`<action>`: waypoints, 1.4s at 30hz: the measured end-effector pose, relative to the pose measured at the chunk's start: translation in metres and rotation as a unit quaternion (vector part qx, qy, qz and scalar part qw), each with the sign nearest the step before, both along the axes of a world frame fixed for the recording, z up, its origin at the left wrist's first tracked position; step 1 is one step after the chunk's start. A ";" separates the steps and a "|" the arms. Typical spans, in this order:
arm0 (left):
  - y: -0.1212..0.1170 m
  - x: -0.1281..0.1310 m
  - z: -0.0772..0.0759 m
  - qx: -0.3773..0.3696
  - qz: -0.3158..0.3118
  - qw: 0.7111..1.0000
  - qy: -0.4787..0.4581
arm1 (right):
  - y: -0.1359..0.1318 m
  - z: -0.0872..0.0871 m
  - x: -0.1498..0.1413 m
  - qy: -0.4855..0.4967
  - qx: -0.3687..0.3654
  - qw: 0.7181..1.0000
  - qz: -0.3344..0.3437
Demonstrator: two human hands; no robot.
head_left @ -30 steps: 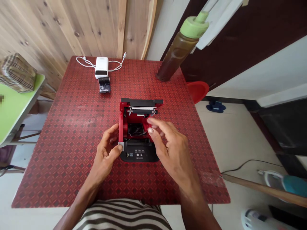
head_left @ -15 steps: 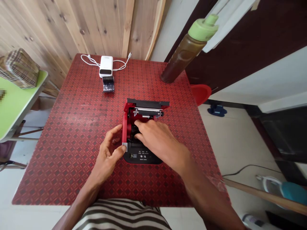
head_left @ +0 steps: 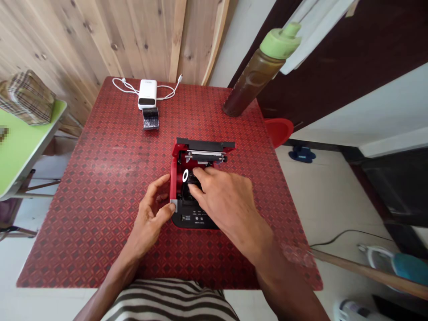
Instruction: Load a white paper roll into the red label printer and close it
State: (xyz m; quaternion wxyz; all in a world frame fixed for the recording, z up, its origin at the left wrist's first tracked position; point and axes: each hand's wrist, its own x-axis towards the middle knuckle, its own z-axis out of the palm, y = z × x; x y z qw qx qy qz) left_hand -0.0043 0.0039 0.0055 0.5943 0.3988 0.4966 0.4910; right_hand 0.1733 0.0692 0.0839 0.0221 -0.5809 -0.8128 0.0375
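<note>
A red and black label printer lies on the table with its lid raised at the back. My left hand holds the printer by its left side, the thumb on the front left corner and the fingers along the red wall. Over the open compartment, my right hand grips a small black roll between thumb and fingers. The roll's white ring-shaped end faces left and is tilted up. Most of the roll and the compartment's right part are hidden behind my right hand.
A white power bank with a white cable lies at the back left, a curled black strip in front of it. Farther right stands a tall brown bottle with a green lid. A red patterned cloth covers the table.
My right hand has risen slightly and shifted right, and the roll's white end has come into view above the compartment. My left hand has stayed on the printer.
</note>
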 end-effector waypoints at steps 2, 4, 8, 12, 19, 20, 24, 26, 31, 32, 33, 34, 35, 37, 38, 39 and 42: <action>0.000 0.000 0.000 -0.001 -0.003 1.000 -0.001 | -0.015 0.003 0.012 0.058 0.074 0.996 0.001; 0.000 0.000 -0.001 -0.004 -0.004 1.000 -0.006 | -0.025 0.007 0.031 0.155 0.122 0.980 -0.007; 0.000 -0.001 -0.005 -0.002 0.002 1.000 -0.007 | -0.019 0.004 0.076 0.329 0.169 0.920 -0.128; 0.000 -0.002 -0.008 -0.001 0.009 1.000 -0.002 | 0.010 -0.029 0.101 0.382 0.223 0.850 -0.286; -0.001 -0.003 -0.009 0.004 0.011 1.000 0.005 | 0.027 -0.097 0.083 0.366 0.082 0.893 -0.250; -0.001 -0.003 -0.010 0.007 0.011 1.000 0.007 | 0.025 -0.102 0.081 0.368 0.065 0.897 -0.235; -0.001 -0.004 -0.012 0.014 0.006 1.000 0.009 | 0.018 -0.110 0.081 0.369 0.023 0.910 -0.187; -0.001 -0.005 -0.013 0.014 0.003 1.000 0.011 | 0.016 -0.110 0.082 0.364 0.014 0.915 -0.174; -0.001 -0.005 -0.013 0.013 0.011 1.000 0.010 | 0.012 -0.108 0.084 0.367 0.000 0.918 -0.151; -0.001 -0.005 -0.013 0.013 0.011 1.000 0.007 | 0.012 -0.108 0.085 0.369 -0.003 0.918 -0.146; -0.001 -0.004 -0.013 0.013 0.010 1.000 0.003 | 0.011 -0.107 0.086 0.371 -0.006 0.918 -0.140; -0.001 -0.004 -0.013 0.012 0.010 1.000 0.000 | 0.010 -0.106 0.087 0.374 -0.010 0.918 -0.134; -0.001 -0.004 -0.013 0.012 0.010 1.000 -0.003 | 0.009 -0.105 0.089 0.377 -0.014 0.917 -0.128; -0.001 -0.004 -0.013 0.013 0.009 1.000 -0.004 | 0.006 -0.103 0.092 0.383 -0.021 0.916 -0.117; -0.002 -0.004 -0.014 0.014 0.008 1.000 -0.003 | 0.005 -0.103 0.093 0.387 -0.025 0.915 -0.113; -0.002 -0.005 -0.014 0.014 0.007 1.000 -0.003 | 0.004 -0.102 0.094 0.390 -0.029 0.914 -0.109; -0.002 -0.006 -0.015 0.014 0.004 1.000 -0.001 | -0.001 -0.101 0.099 0.394 -0.039 0.912 -0.104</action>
